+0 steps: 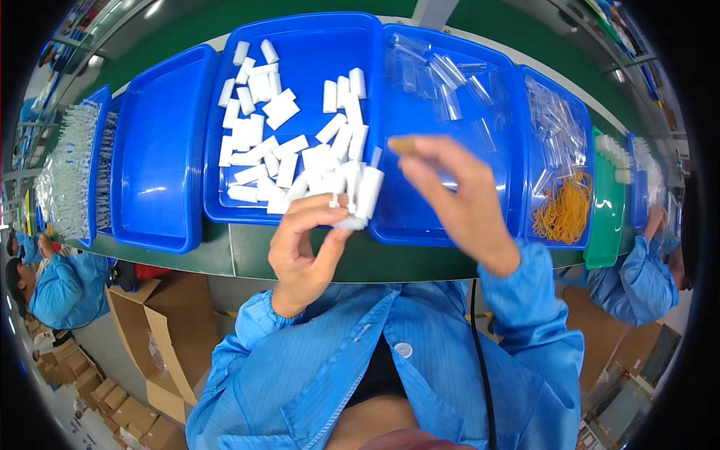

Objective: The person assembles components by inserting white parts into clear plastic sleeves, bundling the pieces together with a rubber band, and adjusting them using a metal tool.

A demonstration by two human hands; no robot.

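Observation:
My left hand (304, 247) is pinched around a small cluster of white plastic pieces (369, 192), held upright over the near right corner of a blue tray (300, 45). More white blocks (281, 109) lie loose in that tray, several heaped behind my left fingers. My right hand (457, 195) hovers above the blue tray of clear plastic tubes (450, 71). A tan cover appears to sit on its index fingertip. Thumb and index finger look slightly apart with nothing visible between them, though the hand is a little blurred.
On the right, another blue tray holds clear pieces (555, 124) and yellow rubber bands (564, 210), beside a green tray (606, 240). Stacked blue trays (161, 150) stand left, past them bundled white parts (67, 169). Co-workers in blue (71, 289) sit at both sides; an open carton (169, 337) is below.

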